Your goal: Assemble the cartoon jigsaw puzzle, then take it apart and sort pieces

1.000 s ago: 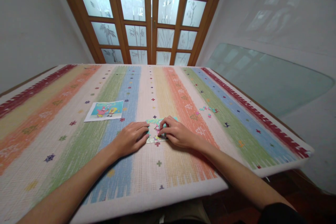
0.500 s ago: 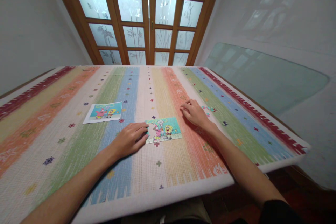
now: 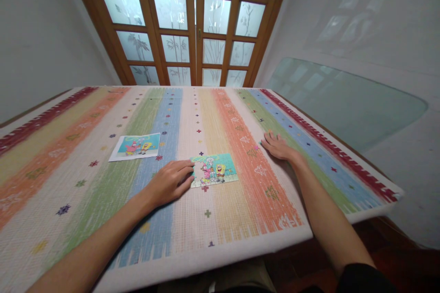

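Note:
A partly filled jigsaw puzzle (image 3: 223, 169) with cartoon figures lies flat near the middle of the table, a bare patch showing toward its left side. My left hand (image 3: 174, 181) rests at its left edge, fingers bent and fingertips holding that edge. To the right of the puzzle, my right hand (image 3: 277, 145) lies low over the cloth with fingers apart, covering most of the loose puzzle pieces there. A small pink piece (image 3: 256, 147) shows just left of its fingertips. Whether anything is under the palm is hidden.
A printed reference picture (image 3: 137, 146) of the same cartoon scene lies to the left, beyond my left hand. The striped tablecloth (image 3: 206, 224) covers the table to its near edge. Wooden glazed doors (image 3: 195, 32) stand behind, with a wall at each side.
My right hand has moved right, away from the puzzle, onto the loose pieces, and its fingers have spread. My left hand, the puzzle and the printed picture have stayed put.

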Motion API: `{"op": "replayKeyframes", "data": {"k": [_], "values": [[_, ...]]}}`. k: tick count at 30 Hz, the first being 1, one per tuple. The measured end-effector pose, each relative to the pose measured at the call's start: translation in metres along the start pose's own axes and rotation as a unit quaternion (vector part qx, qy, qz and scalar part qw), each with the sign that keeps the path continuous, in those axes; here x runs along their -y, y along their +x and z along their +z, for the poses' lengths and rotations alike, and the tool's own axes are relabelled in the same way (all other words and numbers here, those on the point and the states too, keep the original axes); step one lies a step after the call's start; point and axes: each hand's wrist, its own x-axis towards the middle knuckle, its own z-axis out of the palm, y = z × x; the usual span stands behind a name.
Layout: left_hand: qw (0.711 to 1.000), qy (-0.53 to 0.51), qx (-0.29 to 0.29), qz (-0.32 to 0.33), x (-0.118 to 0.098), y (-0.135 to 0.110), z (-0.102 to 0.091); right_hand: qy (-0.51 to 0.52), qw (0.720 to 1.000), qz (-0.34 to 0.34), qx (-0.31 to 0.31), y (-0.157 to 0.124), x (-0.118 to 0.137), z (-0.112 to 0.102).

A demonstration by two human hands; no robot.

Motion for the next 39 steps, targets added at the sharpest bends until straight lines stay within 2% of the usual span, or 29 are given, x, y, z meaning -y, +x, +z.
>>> {"op": "replayKeyframes", "data": {"k": [1,3,10,13,17,20,22,25,27,32,39], "values": [[1.000,0.002,-0.001,0.000,0.000,0.000,0.000,-0.002,1.000,0.008,0.027,-0.001,0.006,0.001],[1.000,0.005,-0.001,0.001,0.000,0.000,0.000,-0.005,0.999,-0.023,0.047,-0.003,0.023,0.001],[1.000,0.001,-0.004,0.001,0.000,0.001,0.000,0.043,0.979,-0.197,0.029,-0.013,0.073,0.003],[1.000,-0.006,-0.002,0.000,0.000,0.001,0.000,0.120,0.963,-0.239,0.042,-0.019,0.086,0.004],[1.000,-0.006,0.001,-0.003,0.000,0.000,0.000,0.260,0.929,-0.252,0.078,-0.026,0.098,-0.002],[1.000,-0.008,0.001,-0.002,0.000,0.000,0.000,0.350,0.903,-0.234,0.087,-0.026,0.097,-0.011],[1.000,-0.009,0.001,-0.002,0.000,0.000,0.000,0.369,0.900,-0.223,0.058,-0.022,0.090,-0.019],[1.000,-0.009,0.001,-0.003,0.000,0.000,0.000,0.319,0.914,-0.249,-0.013,-0.013,0.073,-0.030],[1.000,-0.009,-0.001,-0.001,0.001,0.000,0.000,0.279,0.919,-0.275,-0.038,-0.009,0.061,-0.034],[1.000,-0.009,0.000,-0.001,0.001,0.000,0.001,0.214,0.917,-0.335,-0.027,-0.008,0.052,-0.032],[1.000,-0.013,0.001,-0.004,0.002,0.000,0.001,0.186,0.935,-0.299,-0.039,-0.012,0.065,-0.030]]}}
